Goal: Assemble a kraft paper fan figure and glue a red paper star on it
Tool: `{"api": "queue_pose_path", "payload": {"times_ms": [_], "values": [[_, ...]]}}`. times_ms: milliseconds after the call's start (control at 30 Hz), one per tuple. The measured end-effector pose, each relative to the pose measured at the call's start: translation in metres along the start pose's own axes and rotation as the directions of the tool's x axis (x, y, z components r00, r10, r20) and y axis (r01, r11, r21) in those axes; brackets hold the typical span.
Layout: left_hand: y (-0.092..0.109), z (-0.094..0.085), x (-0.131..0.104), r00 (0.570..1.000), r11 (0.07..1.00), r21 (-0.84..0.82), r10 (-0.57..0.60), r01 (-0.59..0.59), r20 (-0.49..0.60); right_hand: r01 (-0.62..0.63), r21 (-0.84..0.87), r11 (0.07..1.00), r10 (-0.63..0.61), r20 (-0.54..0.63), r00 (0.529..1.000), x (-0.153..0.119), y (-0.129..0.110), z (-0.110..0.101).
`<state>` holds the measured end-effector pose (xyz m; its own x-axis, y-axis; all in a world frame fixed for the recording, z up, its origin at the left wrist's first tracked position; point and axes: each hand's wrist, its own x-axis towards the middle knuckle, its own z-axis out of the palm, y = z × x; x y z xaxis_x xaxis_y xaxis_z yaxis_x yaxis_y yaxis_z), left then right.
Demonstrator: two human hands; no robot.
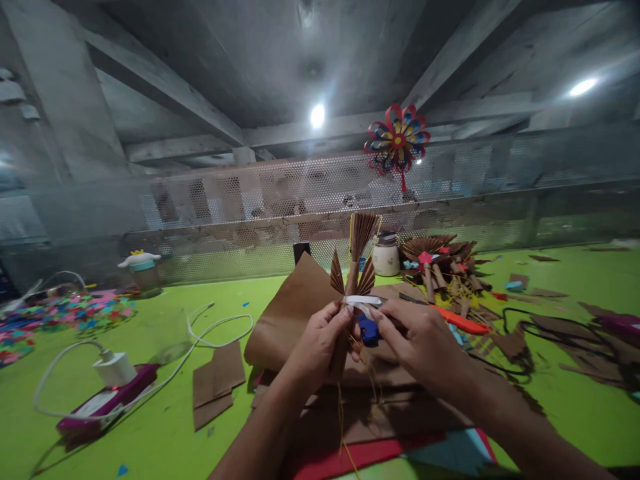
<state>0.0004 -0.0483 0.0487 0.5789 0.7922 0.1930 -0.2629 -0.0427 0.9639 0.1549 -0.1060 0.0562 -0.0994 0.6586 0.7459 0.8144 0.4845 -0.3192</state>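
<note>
Nearby lie brown sheets and an orange handle, left hand gripping a paper figure, right hand a white strip.

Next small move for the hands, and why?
Probably draw the white strip snug and press it against the brown paper piece: the left hand steadies that piece, the strip crosses it just below the small pleated fans, and the right hand appears to pinch the strip's end.

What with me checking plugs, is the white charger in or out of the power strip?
In, apparently: the charger sits against the power strip; pins hidden.
</note>
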Motion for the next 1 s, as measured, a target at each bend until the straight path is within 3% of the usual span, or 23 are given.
{"api": "queue_pose_path", "payload": {"times_ms": [167, 367, 600, 767, 833, 1000], "values": [[0.003, 0.001, -0.002, 0.996, 0.993, -0.077, -0.087, 0.088, 0.010, 0.021, -0.027, 0.999, -0.020, 0.006, 1.000, 0.002, 0.010, 0.006], [0.007, 0.003, -0.004, 0.999, 0.996, -0.088, -0.021, 0.025, 0.050, 0.033, 0.068, 0.997, -0.036, 0.045, 0.998, 0.006, 0.011, 0.004], [0.004, -0.005, -0.001, 0.991, 0.986, -0.143, -0.071, 0.086, 0.111, 0.063, 0.141, 0.988, -0.073, 0.069, 0.995, 0.006, 0.013, 0.006], [0.001, -0.011, 0.001, 0.969, 0.976, -0.086, -0.184, 0.200, 0.162, -0.005, 0.172, 0.985, -0.008, 0.077, 0.997, 0.004, 0.020, 0.015], [0.000, -0.009, 0.002, 0.977, 0.981, -0.055, -0.177, 0.185, 0.121, -0.011, 0.134, 0.991, 0.003, 0.059, 0.998, 0.004, 0.022, 0.019], [-0.009, 0.000, 0.006, 0.996, 0.994, 0.101, -0.023, 0.031, -0.083, 0.009, 0.044, 0.999, -0.009, 0.005, 1.000, 0.003, 0.022, 0.027]]}}
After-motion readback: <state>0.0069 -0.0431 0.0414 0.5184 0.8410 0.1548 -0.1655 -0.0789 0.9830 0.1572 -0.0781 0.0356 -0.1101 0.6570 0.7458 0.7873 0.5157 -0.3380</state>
